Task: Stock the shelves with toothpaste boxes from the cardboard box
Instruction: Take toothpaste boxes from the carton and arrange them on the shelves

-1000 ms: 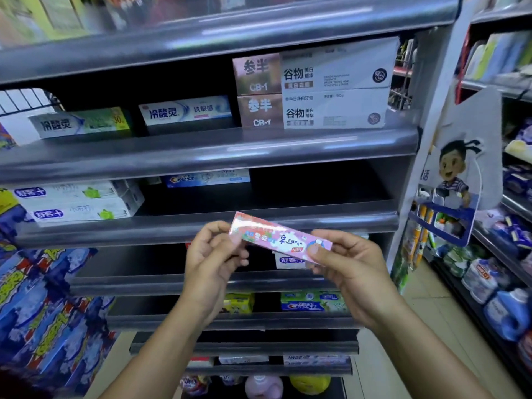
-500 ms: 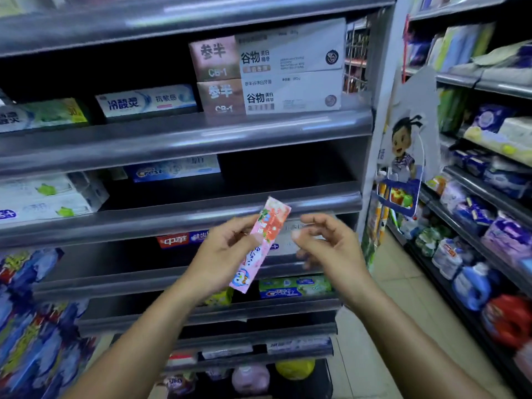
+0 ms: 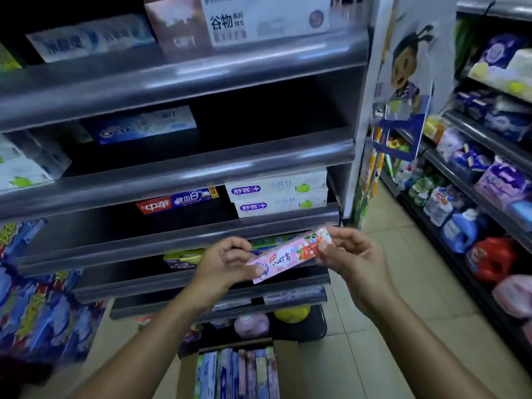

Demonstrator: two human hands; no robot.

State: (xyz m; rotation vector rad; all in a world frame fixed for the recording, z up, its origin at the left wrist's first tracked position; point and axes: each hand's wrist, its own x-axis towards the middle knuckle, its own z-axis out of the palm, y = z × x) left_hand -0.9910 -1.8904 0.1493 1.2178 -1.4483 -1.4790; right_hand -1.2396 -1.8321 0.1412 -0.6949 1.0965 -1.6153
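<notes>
Nearest, at the lower edge of the view: the cardboard box stands open on the tiled floor at the foot of the shelf unit. The toothpaste boxes in it stand on end, packed side by side in a row.

Above it, mid-field: both my hands hold one pink toothpaste box in the air, in front of the lower shelf rails and touching no shelf. My left hand grips its lower left end, fingers curled over the top edge. My right hand pinches its upper right end between thumb and fingers. The box lies tilted, right end higher, printed face towards me.

Beyond the hands, on the bottom tier: a pink rounded item and a yellow one, too blurred to identify.

Farther and higher: two white boxes stacked at the right end of a shelf, with a red and blue box to their left. One tier up, a blue box lies at the back. On the top visible tier, a large white box sits right of centre.

Far right: a cartoon figure sign hangs at the unit's end, and blue detergent bottles line the neighbouring shelving.
</notes>
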